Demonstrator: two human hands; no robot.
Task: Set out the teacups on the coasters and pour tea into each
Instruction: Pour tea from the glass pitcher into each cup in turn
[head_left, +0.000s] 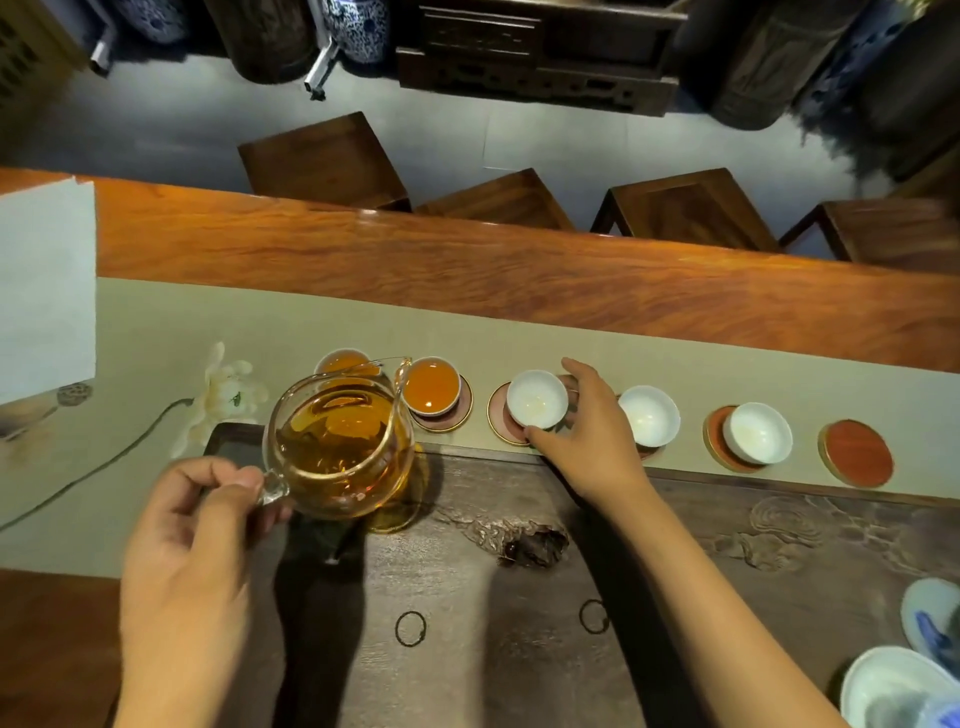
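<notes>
Along the runner: six coasters are lying in a row, and five white teacups are sitting on them.
Third cup: standing empty just right of the pitcher's spout.
Right hand: fingers are curling round the third cup, thumb and fingertips touching its rim.
Filled cups: two are holding tea, one at the spout, one behind the pitcher.
Glass pitcher: still largely full.
Left hand: pinching the pitcher's handle.
Remaining: three cups are waiting empty; the coaster farthest right of the pitcher is lying bare.
</notes>
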